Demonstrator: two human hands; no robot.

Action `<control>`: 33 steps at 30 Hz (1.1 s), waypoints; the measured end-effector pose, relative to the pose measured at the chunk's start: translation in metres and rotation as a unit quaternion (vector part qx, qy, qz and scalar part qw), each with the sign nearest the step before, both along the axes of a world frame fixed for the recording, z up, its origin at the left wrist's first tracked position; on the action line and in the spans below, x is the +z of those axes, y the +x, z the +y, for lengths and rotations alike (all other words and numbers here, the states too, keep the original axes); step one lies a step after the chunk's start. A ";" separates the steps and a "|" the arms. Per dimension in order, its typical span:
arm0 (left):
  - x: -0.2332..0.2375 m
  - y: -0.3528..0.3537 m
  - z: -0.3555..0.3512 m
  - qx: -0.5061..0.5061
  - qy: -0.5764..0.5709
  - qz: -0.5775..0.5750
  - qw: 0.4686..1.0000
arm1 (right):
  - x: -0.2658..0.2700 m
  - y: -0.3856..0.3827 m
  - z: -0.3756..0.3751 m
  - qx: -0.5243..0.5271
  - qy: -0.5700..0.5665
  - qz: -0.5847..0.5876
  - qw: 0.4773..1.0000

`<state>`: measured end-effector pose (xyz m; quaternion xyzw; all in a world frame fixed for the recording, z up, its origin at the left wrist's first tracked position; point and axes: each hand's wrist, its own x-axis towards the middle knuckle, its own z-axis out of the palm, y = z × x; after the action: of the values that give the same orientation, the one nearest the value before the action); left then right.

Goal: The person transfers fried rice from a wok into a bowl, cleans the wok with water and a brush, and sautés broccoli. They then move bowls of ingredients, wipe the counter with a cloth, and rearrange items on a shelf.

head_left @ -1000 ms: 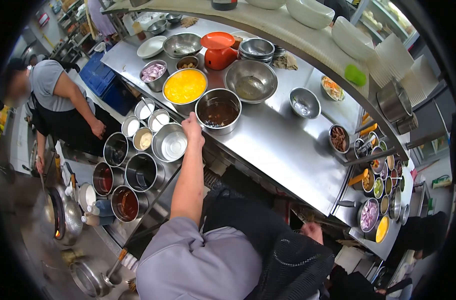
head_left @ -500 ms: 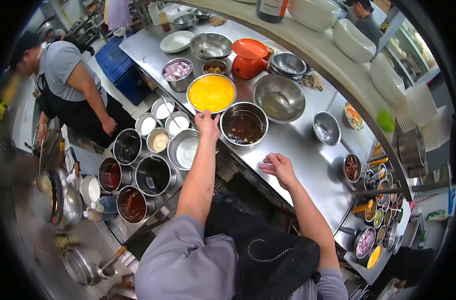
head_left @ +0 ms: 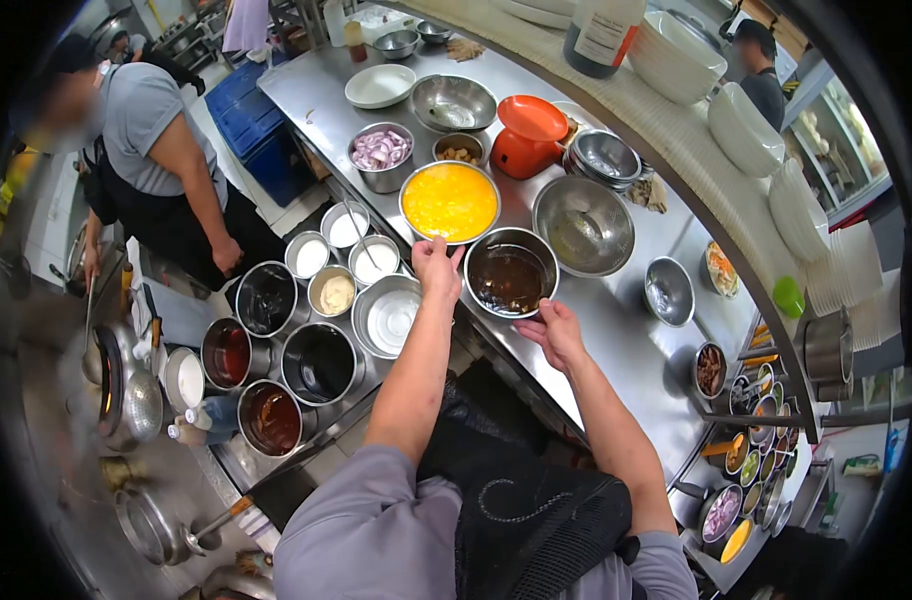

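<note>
My left hand (head_left: 437, 268) is at the near rim of a metal bowl of yellow beaten egg (head_left: 449, 202), its fingertips closed against the edge. Right of that bowl stands a steel pot of dark brown liquid (head_left: 511, 272). My right hand (head_left: 556, 335) grips this pot's near right rim, thumb at the top edge and fingers against the outer side. Both vessels rest on the steel table (head_left: 606, 345). Behind the egg are a pot of cut purple onions (head_left: 382, 150) and an orange kitchen scale (head_left: 529, 140).
Sauce pots (head_left: 321, 362) and small white-filled containers (head_left: 309, 257) crowd the lower left counter. A colander (head_left: 584, 228) and a small steel bowl (head_left: 668, 290) stand to the right. A shelf with stacked white bowls (head_left: 676, 60) curves overhead. A co-worker (head_left: 161, 150) stands at left.
My right hand has moved in from the right and taken hold of the dark liquid's pot. My left hand stays by the egg bowl. The whole view has shifted slightly.
</note>
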<state>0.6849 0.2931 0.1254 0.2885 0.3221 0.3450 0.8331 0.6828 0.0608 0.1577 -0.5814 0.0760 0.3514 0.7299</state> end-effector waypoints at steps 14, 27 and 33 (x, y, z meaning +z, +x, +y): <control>-0.002 0.010 0.024 -0.004 0.000 0.005 1.000 | 0.001 0.014 0.024 0.000 -0.014 0.002 1.000; -0.006 0.020 0.044 -0.004 0.004 0.004 1.000 | -0.002 0.026 0.041 -0.021 -0.008 0.009 1.000; -0.014 0.022 0.051 -0.013 0.011 -0.004 1.000 | -0.007 0.034 0.045 -0.009 -0.011 -0.006 1.000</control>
<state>0.7072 0.3439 0.1112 0.3003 0.3111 0.3392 0.8355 0.7169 0.1058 0.1511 -0.5909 0.0809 0.3406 0.7268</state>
